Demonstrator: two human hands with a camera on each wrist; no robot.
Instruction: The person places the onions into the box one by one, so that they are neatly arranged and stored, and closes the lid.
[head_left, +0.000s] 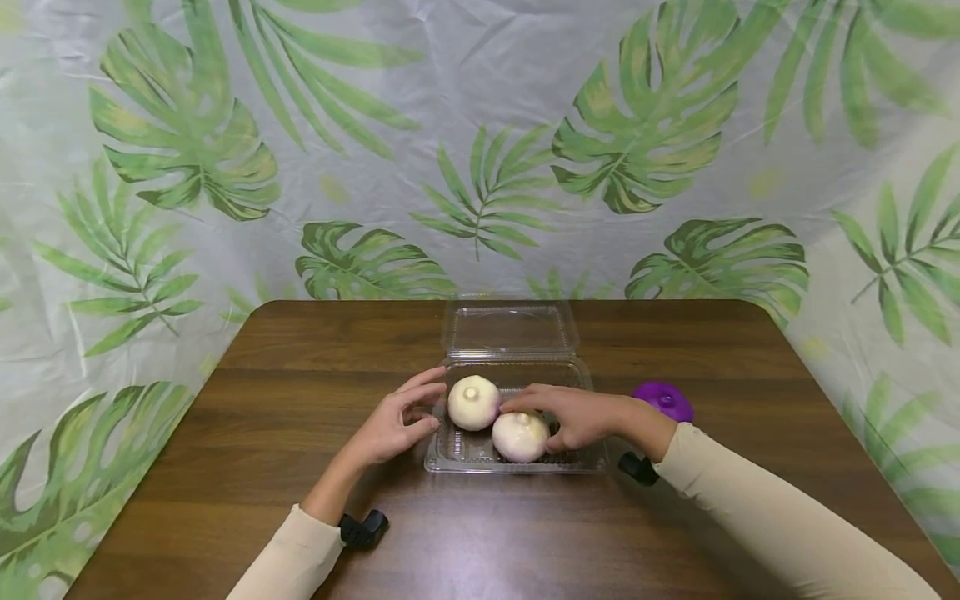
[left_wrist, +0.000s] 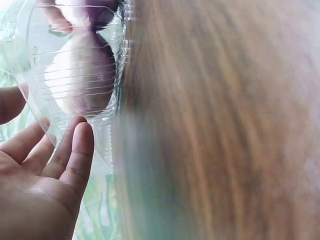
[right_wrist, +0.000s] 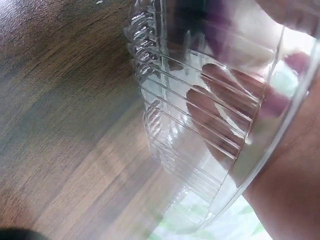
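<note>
A clear plastic clamshell container (head_left: 585, 460) sits open on the wooden table (head_left: 300, 358), its lid (head_left: 512, 327) lying back. Two pale round onion-like bulbs lie inside: one at the left (head_left: 472, 402), one at the front (head_left: 519, 437). My right hand (head_left: 573, 417) reaches into the tray and its fingers curl round the front bulb. My left hand (head_left: 397, 423) rests at the container's left wall with relaxed fingers, holding nothing. In the left wrist view the left fingers (left_wrist: 75, 150) touch the ribbed wall (left_wrist: 107, 107). The right wrist view shows fingers (right_wrist: 220, 110) through the ribbed plastic (right_wrist: 165, 125).
A purple round object (head_left: 663, 399) lies on the table just right of the container, behind my right wrist. A leaf-printed cloth (head_left: 480, 142) hangs behind the table and drapes down both sides. Bare wood lies left and in front of the container.
</note>
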